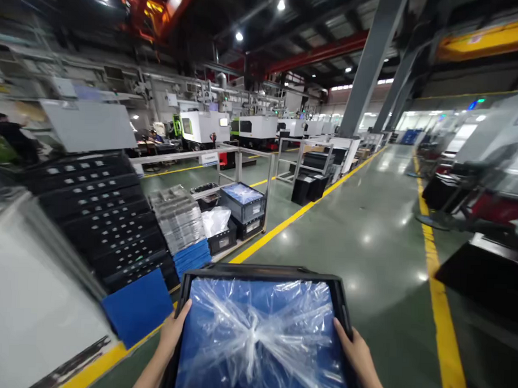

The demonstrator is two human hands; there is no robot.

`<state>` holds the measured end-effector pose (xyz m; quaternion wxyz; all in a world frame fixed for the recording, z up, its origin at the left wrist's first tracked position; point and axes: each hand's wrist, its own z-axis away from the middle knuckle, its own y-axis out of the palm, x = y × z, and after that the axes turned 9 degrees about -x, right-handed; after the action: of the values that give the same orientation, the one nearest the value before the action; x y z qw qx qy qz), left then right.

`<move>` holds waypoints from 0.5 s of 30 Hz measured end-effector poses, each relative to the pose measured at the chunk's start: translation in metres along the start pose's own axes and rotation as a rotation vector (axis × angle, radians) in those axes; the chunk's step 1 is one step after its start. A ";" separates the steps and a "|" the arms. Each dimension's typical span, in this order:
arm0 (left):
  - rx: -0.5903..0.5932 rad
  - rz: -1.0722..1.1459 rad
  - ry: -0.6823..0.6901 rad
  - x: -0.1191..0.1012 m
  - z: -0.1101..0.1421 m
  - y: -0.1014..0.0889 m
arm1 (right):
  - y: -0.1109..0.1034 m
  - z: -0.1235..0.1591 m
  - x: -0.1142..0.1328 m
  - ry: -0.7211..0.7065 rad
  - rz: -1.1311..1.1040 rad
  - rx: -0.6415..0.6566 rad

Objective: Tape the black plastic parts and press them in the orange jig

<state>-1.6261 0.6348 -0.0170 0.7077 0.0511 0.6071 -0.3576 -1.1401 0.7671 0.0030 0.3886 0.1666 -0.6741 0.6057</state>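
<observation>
A black plastic crate is held out in front of me at the bottom of the head view. Clear plastic film, gathered into a knot at the middle, covers something blue inside it. My left hand grips the crate's left side, with the thumb over the rim. On the opposite side, my right hand grips the rim in the same way. The remaining fingers of both hands are hidden by the crate walls.
Yellow lines border the green walkway. On the left stand stacked black crates, blue sheets and a metal rail frame. Black bins lie farther ahead. A dark box is at right. A person is far left.
</observation>
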 end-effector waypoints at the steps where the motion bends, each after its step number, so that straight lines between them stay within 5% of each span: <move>1: 0.032 -0.006 0.002 -0.016 -0.013 0.019 | -0.001 -0.013 0.004 0.019 0.008 -0.024; 5: 0.105 0.001 0.024 -0.062 -0.064 0.102 | 0.002 -0.074 0.019 0.111 0.039 -0.100; 10: 0.116 -0.018 0.031 -0.093 -0.140 0.211 | 0.028 -0.184 0.046 0.116 0.043 -0.143; 15: 0.047 -0.014 -0.046 -0.138 -0.197 0.272 | 0.064 -0.308 0.100 0.048 0.087 -0.099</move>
<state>-1.6348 0.9968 -0.0425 0.7177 0.0553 0.5822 -0.3780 -1.1491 1.0966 0.0206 0.3855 0.1030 -0.7002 0.5920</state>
